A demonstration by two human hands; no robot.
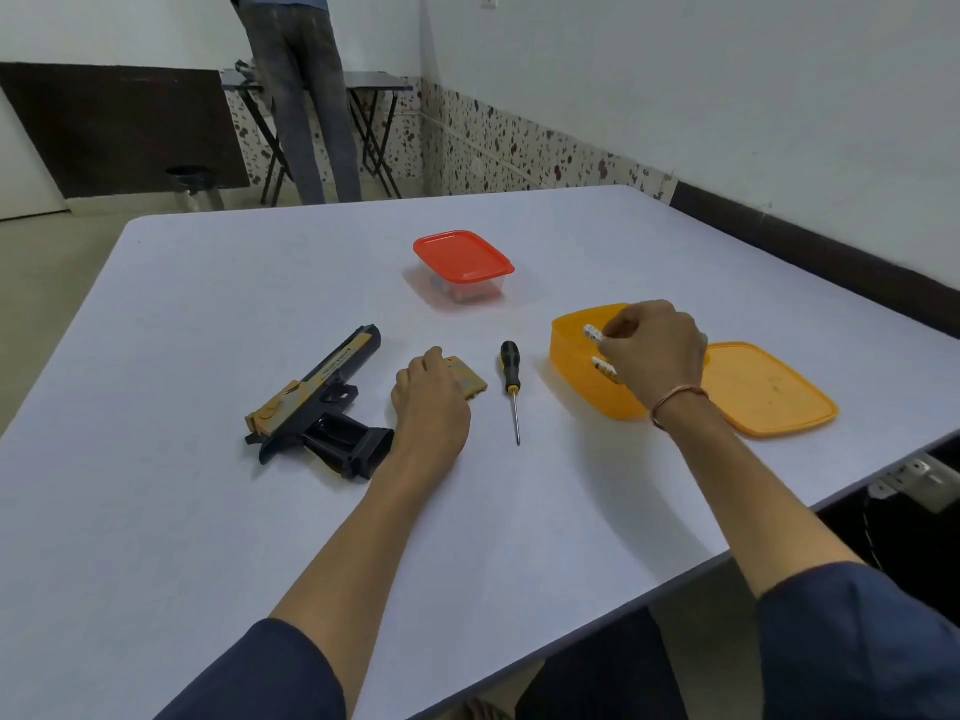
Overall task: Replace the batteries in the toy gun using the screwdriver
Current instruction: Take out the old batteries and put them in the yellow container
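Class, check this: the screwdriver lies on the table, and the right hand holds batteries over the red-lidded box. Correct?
No. In the head view the right hand holds batteries over the open orange box; the screwdriver does lie on the table.

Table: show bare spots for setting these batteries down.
Bare: the near stretch between forearms, below the screwdriver; the far left corner beyond the toy gun, left of the red-lidded box. Crowded: the middle row, toy gun to orange box, where the right hand holds the batteries.
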